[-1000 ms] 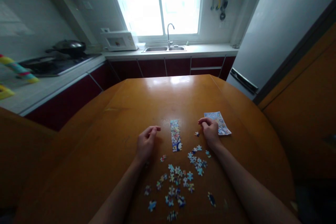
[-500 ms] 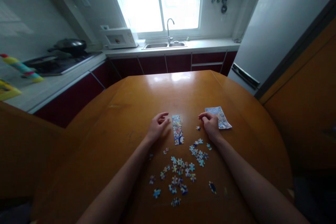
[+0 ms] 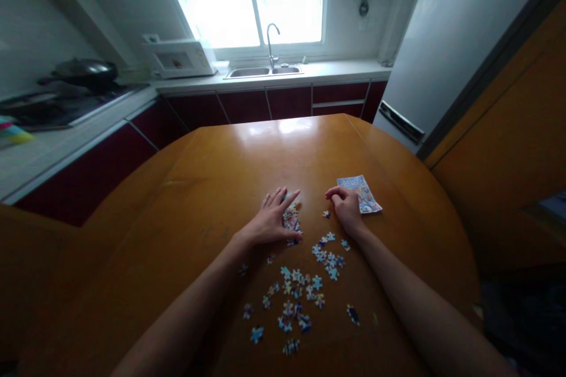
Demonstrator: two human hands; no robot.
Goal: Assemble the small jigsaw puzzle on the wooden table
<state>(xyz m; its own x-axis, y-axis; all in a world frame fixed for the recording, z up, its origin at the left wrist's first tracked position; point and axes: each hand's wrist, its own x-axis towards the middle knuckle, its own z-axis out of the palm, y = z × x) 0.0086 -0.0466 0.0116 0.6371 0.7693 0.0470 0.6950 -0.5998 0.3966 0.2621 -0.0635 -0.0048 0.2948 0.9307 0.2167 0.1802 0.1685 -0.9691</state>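
My left hand (image 3: 270, 218) is spread over a joined strip of jigsaw puzzle (image 3: 290, 219), thumb near its lower end and fingers over its upper part. The hand hides much of the strip. My right hand (image 3: 346, 207) is closed with its fingertips pinched together; whatever they hold, if anything, is too small to make out. Under that hand lies part of a printed picture sheet (image 3: 368, 195). A single puzzle piece (image 3: 326, 214) rests just left of my right hand. Many loose puzzle pieces (image 3: 297, 283) are scattered between my forearms.
Everything lies on a brown wooden table (image 3: 212, 165) with rounded sides. Beyond its far edge runs a counter with a sink (image 3: 260, 72), a white microwave (image 3: 179, 60) and a stove with a wok (image 3: 84, 72). A tall refrigerator (image 3: 424, 41) stands at the right.
My left hand has moved right and spread its fingers over the puzzle strip. My right hand keeps its pinch beside the sheet. The whole view has shifted as the head turned slightly right.
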